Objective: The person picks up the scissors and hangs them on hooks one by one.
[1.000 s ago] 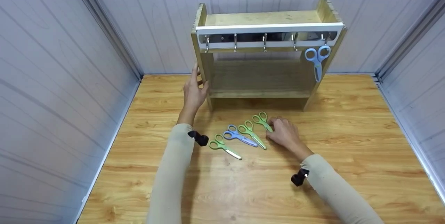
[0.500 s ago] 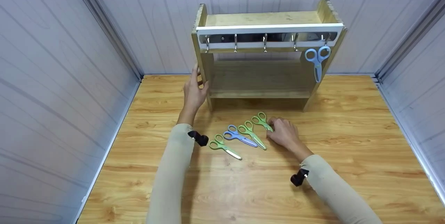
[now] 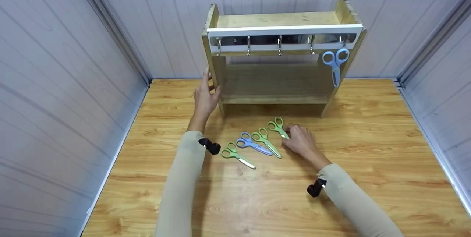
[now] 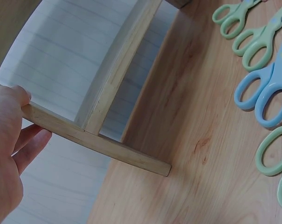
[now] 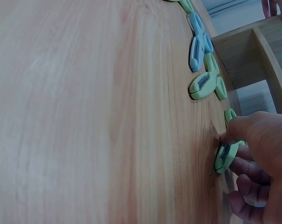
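Observation:
My left hand (image 3: 205,99) grips the left side panel of a small wooden shelf (image 3: 276,101), its thumb and fingers on opposite faces of the board (image 4: 131,151) in the left wrist view. In front of the shelf, my right hand (image 3: 301,139) pinches green scissors (image 5: 224,161) at the blade end between thumb and fingers, the handle rings pointing up and left. To their left lie green scissors (image 3: 270,148), blue scissors (image 3: 257,147) and another green pair (image 3: 235,154), in a slanting row. Light blue scissors (image 3: 335,68) hang by one ring from the rightmost hook.
A white rail (image 3: 265,30) with several metal hooks (image 3: 280,43) runs across the shelf's upper front. The shelf stands on a wood-grain table (image 3: 250,200) near the back wall panel (image 3: 176,27). Panels also rise at the left (image 3: 55,101) and right (image 3: 449,53).
The pinched green scissors have shifted slightly, their handle end tipping up a little. The left hand and the shelf stay where they were.

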`<state>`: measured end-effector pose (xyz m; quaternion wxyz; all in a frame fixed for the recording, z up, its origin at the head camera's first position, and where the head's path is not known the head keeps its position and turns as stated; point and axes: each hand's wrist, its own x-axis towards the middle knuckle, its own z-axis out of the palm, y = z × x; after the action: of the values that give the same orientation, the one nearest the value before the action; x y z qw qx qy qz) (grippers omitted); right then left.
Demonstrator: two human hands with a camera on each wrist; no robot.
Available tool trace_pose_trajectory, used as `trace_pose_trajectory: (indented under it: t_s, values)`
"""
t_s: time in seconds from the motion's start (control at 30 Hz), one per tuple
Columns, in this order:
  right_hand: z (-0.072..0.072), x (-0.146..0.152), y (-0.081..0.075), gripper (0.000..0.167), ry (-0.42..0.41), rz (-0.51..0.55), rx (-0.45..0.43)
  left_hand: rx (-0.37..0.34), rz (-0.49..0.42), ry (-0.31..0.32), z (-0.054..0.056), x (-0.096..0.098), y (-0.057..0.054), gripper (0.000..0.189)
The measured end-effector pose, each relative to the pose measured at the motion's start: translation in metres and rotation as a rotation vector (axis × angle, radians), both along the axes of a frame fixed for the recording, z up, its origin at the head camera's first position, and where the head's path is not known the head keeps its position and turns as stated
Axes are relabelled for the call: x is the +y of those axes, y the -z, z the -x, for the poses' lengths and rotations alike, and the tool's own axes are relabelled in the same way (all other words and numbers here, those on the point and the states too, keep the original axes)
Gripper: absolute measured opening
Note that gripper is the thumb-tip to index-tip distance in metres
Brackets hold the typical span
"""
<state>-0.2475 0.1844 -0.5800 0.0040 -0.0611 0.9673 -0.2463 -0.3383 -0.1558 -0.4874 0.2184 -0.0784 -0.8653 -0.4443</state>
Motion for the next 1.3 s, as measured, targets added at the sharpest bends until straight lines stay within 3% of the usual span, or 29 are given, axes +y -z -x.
trace_pose_trajectory:
  t_s: [0.13,0.43,1.3]
  values:
    - [-0.0006,-0.0003,-0.0003,0.033,0.012,0.001,-0.012,0.008,0.000,0.003,-0.0004,-0.0003,0.0001,0.074]
    - [-0.0017,-0.0004,-0.0009,0.018,0.015,0.004,0.003,0.014,-0.017,0.024,-0.0014,-0.0014,0.0001,0.074]
    - [-0.0028,0.0031,0.0000,0.015,-0.016,0.012,0.017,0.032,-0.009,0.011,0.0009,-0.0004,0.0019,0.074]
